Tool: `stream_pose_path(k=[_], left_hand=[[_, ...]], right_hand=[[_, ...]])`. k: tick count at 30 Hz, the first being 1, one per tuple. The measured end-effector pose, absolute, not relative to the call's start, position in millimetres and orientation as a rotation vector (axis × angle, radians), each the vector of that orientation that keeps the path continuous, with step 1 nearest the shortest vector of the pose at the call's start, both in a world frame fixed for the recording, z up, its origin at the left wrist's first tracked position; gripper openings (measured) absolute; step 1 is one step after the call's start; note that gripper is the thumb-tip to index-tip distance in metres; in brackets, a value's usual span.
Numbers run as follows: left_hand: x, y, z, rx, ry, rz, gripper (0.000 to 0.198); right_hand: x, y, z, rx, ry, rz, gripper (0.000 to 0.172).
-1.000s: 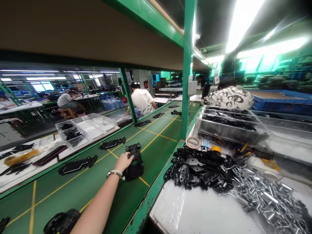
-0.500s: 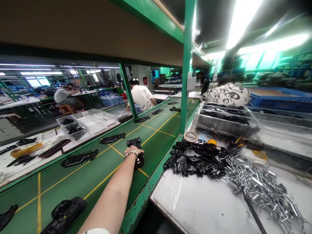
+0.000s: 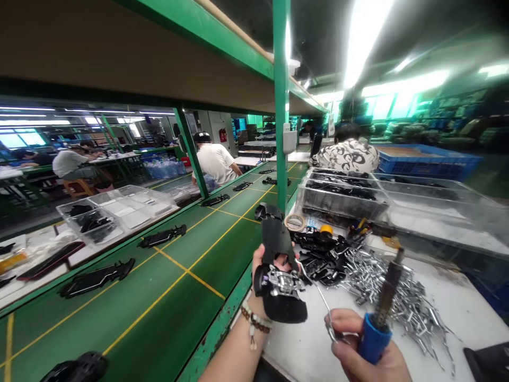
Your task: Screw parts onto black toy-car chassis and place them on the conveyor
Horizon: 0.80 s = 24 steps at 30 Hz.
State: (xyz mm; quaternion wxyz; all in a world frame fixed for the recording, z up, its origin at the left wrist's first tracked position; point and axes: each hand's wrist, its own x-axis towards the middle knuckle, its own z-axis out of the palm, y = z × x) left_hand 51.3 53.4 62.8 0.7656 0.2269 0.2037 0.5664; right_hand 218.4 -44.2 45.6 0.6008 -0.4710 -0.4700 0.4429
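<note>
My left hand [image 3: 258,258], with a beaded bracelet on the wrist, is closed around a black toy car chassis [image 3: 277,239] with wheels and silvery metal parts at its near end. It is held up over the edge between the conveyor belt and the white worktable. My right hand [image 3: 350,354] grips the blue handle of a soldering iron [image 3: 375,339], its tip pointing up. Thumb and finger of that same hand also pinch a thin bent metal rod [image 3: 317,286], whose far end reaches the chassis; whether it is seated there I cannot tell.
Black parts lie along the green conveyor belt [image 3: 159,286]. On the worktable are a heap of metal pieces [image 3: 382,286], black plastic parts [image 3: 324,260], tape rolls and clear bins [image 3: 342,196]. A green post [image 3: 281,106] rises beside the belt. Co-workers sit farther off.
My left hand has lifted the chassis off the belt and brought it right, toward the table. My right hand has come into view with the soldering iron and rod. The view has turned right.
</note>
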Motion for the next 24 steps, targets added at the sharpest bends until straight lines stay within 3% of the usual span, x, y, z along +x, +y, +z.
stream_pose_path(k=[3, 9, 14, 24], left_hand=[[70.1, 45.9, 57.6, 0.374, 0.381, 1.184, 0.049], [81.0, 38.9, 53.4, 0.248, 0.388, 1.19, 0.037], [84.4, 34.0, 40.4, 0.203, 0.417, 1.112, 0.046], [86.1, 33.5, 36.4, 0.177, 0.434, 1.144, 0.04]], right_hand=[[212.9, -46.4, 44.0, -1.082, -1.158, 1.003, 0.017], [211.1, -45.2, 29.1, -1.098, -1.149, 1.049, 0.021], [207.1, -41.6, 31.4, -1.111, -1.11, 1.06, 0.022], [210.6, -40.6, 51.5, -1.17, -1.162, 1.035, 0.027]])
